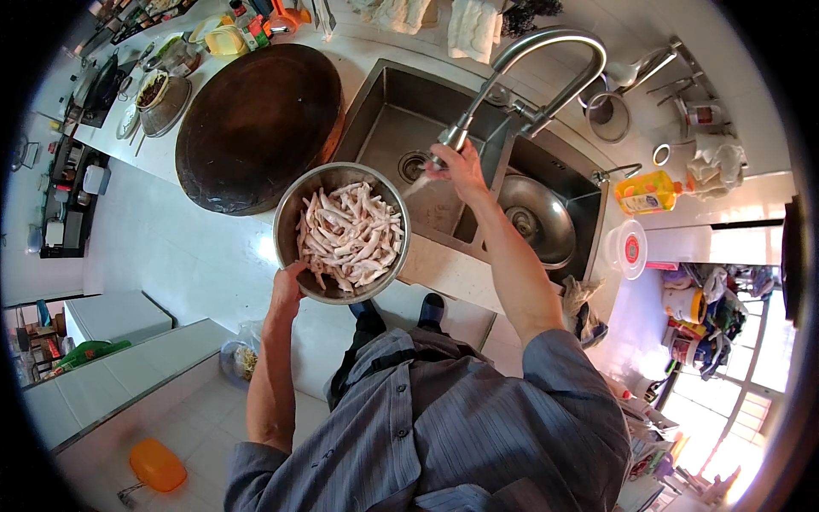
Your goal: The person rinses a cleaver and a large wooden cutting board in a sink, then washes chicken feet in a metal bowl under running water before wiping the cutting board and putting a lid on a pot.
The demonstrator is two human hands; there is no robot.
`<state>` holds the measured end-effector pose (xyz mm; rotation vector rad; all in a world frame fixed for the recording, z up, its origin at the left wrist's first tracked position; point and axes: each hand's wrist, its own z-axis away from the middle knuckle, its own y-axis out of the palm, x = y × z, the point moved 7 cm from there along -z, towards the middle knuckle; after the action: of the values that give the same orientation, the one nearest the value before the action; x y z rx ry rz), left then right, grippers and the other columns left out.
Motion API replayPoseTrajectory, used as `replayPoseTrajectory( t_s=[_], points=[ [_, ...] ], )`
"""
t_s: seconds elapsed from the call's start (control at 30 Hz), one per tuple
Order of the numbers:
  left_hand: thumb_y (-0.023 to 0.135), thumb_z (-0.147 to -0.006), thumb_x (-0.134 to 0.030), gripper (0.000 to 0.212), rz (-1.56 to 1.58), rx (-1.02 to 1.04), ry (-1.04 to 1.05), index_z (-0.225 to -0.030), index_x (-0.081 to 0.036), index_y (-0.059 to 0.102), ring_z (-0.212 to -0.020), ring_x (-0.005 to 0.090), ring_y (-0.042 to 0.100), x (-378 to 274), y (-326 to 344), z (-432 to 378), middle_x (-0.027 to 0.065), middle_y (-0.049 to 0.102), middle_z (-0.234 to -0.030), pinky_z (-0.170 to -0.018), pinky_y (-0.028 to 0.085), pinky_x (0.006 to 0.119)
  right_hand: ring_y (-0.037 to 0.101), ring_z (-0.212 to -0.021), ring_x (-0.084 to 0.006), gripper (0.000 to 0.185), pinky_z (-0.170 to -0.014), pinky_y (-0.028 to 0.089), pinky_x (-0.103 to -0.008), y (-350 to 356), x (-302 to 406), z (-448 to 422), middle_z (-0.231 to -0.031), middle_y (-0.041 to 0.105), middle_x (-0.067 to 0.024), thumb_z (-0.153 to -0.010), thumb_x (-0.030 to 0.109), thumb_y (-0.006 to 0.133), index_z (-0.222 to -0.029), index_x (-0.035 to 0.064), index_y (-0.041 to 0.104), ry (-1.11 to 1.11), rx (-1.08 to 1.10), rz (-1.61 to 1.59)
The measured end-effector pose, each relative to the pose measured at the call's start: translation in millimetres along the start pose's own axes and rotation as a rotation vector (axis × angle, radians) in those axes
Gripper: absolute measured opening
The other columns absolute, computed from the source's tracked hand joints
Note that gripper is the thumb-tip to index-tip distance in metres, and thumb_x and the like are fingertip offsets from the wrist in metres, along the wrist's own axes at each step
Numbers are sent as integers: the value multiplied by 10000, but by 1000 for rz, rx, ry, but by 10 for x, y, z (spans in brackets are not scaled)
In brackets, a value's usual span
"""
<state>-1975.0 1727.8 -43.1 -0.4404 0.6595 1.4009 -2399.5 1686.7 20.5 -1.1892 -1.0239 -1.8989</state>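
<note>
My left hand [289, 285] grips the near left rim of a stainless steel bowl [279, 238], which is tilted a little beside the front edge of the sink. Pale chicken feet [350, 230] fill the bowl. My right hand [455, 168] is at the spray head of a tall gooseneck faucet [592, 57], its fingers around the nozzle end. A blurred pale streak, apparently water, runs from near my fingers toward the bowl. Below lies the left basin of a steel double sink [384, 131] with its drain.
A large round wooden chopping board [262, 128] stands left of the sink. A metal basin or lid [556, 224] lies in the right basin. Yellow dish soap [646, 192] and a plastic tub [627, 249] stand at the right. Several dishes and bottles are at the back left.
</note>
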Motion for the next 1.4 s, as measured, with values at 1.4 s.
replayPoseTrajectory(
  t_s=[1.4],
  points=[
    [514, -915, -188, 320, 51, -67, -1, -1124, 33, 612, -862, 221, 670, 95, -90, -70, 128, 673, -1033, -719, 548, 325, 526, -1220, -345, 297, -977, 482, -449, -1168, 792, -559, -1230, 602, -190, -828, 85, 560, -1082, -34, 657, -355, 85, 1891]
  ],
)
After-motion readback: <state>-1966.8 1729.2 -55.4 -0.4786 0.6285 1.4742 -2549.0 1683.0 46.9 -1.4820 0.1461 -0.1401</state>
